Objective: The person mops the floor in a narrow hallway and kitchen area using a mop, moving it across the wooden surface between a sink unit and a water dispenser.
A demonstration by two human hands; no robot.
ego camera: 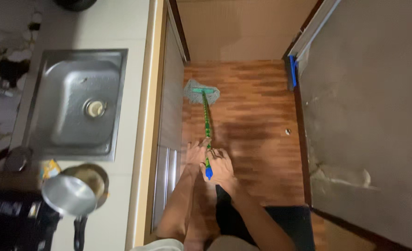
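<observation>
1. Left hand has its fingers wrapped around the thin green mop handle.
2. Right hand grips the handle near its blue end cap.
3. The grey flat mop head lies on the brown wood-plank floor, beside the cabinet below the steel sink.

Steel sink glossy; floor wood-look; mop head probably cloth.

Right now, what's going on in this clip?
A person grips a green mop handle with both hands, the left hand just above the right hand near its blue end. The grey mop head rests on the wooden floor beside the cabinet front. A steel sink and pan sit on the counter alongside.
</observation>
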